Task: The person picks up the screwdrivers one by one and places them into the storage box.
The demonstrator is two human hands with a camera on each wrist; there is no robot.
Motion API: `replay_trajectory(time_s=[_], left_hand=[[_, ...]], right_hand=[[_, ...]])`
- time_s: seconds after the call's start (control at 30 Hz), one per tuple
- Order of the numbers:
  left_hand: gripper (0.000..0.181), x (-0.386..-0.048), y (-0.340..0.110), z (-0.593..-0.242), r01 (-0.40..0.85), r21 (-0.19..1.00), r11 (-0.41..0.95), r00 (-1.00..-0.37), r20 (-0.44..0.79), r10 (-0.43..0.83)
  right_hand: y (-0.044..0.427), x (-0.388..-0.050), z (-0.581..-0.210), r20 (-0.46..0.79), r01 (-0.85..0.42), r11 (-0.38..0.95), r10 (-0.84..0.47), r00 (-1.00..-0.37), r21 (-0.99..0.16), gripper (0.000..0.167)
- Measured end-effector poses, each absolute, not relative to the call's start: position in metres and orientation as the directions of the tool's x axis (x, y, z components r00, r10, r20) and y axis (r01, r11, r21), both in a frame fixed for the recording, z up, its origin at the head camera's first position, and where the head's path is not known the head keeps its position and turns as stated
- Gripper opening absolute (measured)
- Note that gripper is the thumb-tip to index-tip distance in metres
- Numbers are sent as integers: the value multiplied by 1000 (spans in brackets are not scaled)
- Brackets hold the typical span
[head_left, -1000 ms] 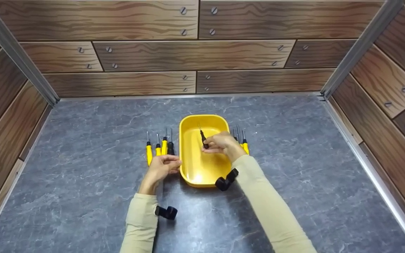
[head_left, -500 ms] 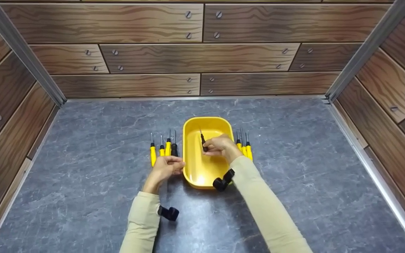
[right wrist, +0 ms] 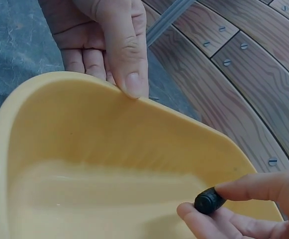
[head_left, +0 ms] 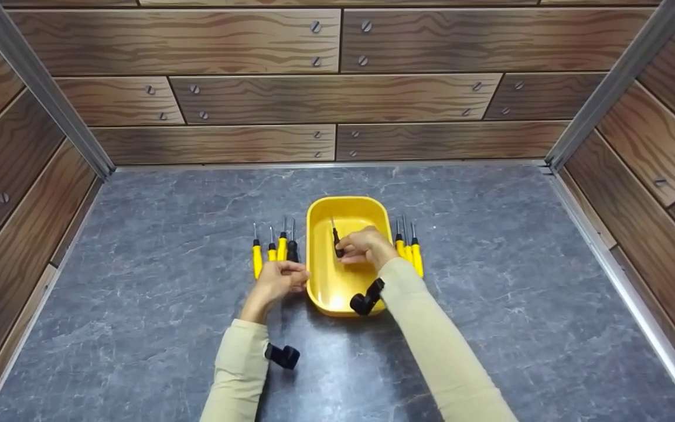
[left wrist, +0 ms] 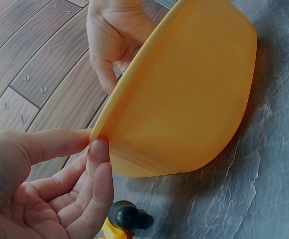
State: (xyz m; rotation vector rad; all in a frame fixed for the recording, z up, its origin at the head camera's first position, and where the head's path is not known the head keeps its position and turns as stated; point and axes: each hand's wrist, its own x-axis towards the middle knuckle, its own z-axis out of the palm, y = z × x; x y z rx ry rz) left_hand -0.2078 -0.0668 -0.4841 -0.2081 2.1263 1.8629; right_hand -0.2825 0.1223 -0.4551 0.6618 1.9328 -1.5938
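A yellow plastic tub [head_left: 327, 287] stands mid-table. My left hand [head_left: 276, 281] pinches its left rim between thumb and forefinger, plainly seen in the left wrist view at the tub wall [left wrist: 194, 89]. Inside the tub's outline, my right hand [head_left: 367, 245] holds a small black screwdriver [head_left: 337, 241] by its handle, with the thin shaft pointing away from me. Only the round handle end [right wrist: 209, 201] shows in the right wrist view, between thumb and fingers. Whether the screwdriver touches the tub floor I cannot tell.
Several screwdrivers with yellow handles [head_left: 257, 258] and one with a black handle [head_left: 292, 251] lie left of the tub, partly behind my left hand. More yellow-handled screwdrivers [head_left: 416, 255] lie to its right. Wood-patterned walls [head_left: 337, 99] enclose the grey marbled tabletop [head_left: 156, 264].
My right hand and the black screwdriver have shifted slightly left and nearer to me within the tub. My left hand keeps its grip on the rim. The head view has tilted a little.
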Motion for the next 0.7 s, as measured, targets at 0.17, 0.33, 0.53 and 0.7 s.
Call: replay_trajectory(time_s=[0.17,0.33,0.53,0.7], left_hand=[[21,-208,-66,-484,-309,937,163,-942,-325,87],[19,-208,-65,-483,-305,936,175,-944,-321,72],[17,-208,-64,-483,-298,937,183,-948,-313,58],[16,-208,-63,-484,-280,942,185,-954,-294,53]], right_hand=[[120,-282,-460,-686,680,175,28,-727,-713,37],[118,-282,-464,-694,687,173,30,-720,-706,34],[115,-281,-469,-706,702,159,33,-707,-695,24],[111,-282,-470,-703,699,161,42,-710,-697,26]])
